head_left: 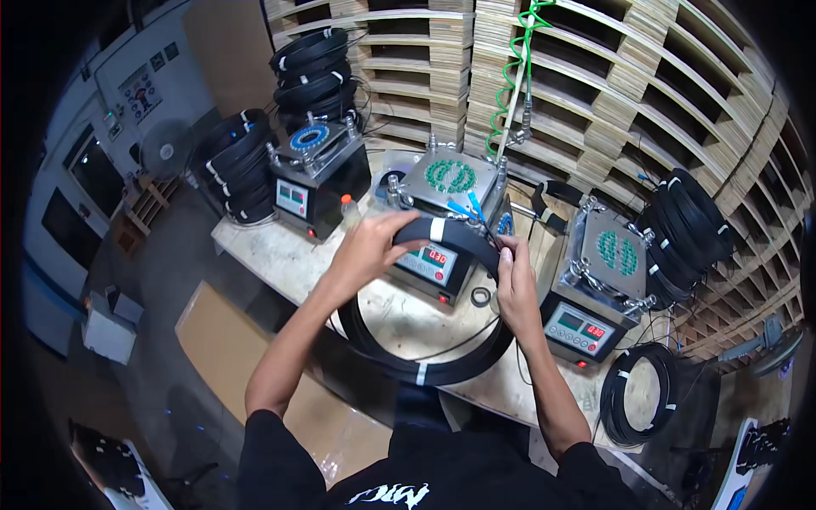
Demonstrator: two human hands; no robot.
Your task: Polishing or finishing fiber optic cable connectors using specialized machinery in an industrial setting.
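A large coil of black cable (pixel 422 372) is tilted up in front of me, its upper part raised and its lower part at the bench's front edge. White tape binds it in places. My left hand (pixel 374 244) grips the upper part beside a white tape band. On the coil's right side, the fingers of my right hand (pixel 516 276) are closed on the cable near its end. Blue tips (pixel 464 206) stick up between my hands. Just behind them stands the middle metal-topped machine (pixel 446 180), with green pieces in a ring on its plate.
Similar machines stand left (pixel 316 174) and right (pixel 595 272). Black cable coils are stacked at the left (pixel 238 174), back (pixel 313 76) and right (pixel 690 229); another coil (pixel 637 395) lies front right. A tape roll (pixel 480 297) and orange-capped bottle (pixel 348 211) are on the bench.
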